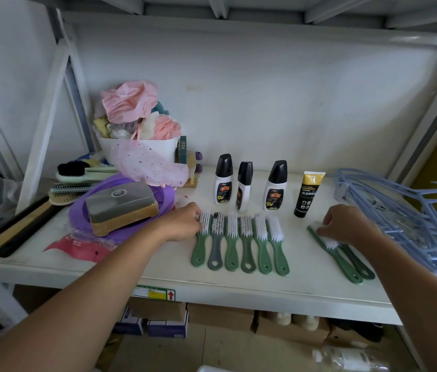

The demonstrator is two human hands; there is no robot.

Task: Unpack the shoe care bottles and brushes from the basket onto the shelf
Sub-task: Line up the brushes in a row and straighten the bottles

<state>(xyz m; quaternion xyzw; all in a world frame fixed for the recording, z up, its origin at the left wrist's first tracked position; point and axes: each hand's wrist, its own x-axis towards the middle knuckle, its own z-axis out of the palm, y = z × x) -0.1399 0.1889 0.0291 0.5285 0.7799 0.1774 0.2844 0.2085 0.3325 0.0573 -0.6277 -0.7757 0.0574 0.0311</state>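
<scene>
brushes (241,244) lined up on the shelf (306,280), bottles (245,185) upright behind.
left hand (182,222): fingers butt the end brush (200,247), grip unclear, likely squaring the row; right hand (346,224): fingers curl over the stray pair (351,264).

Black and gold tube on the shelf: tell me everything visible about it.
The tube looks like soft plastic: a gold upper part ending in a flat crimped whitish edge, a black lower body with white print and small icons, tapering to a black cap. It stands cap-down, leaning slightly, on the white shelf, right of three white bottles with black caps and apart from them. Only the shelf touches it. The right hand, holding a green brush, is in front of it, not touching.
</scene>
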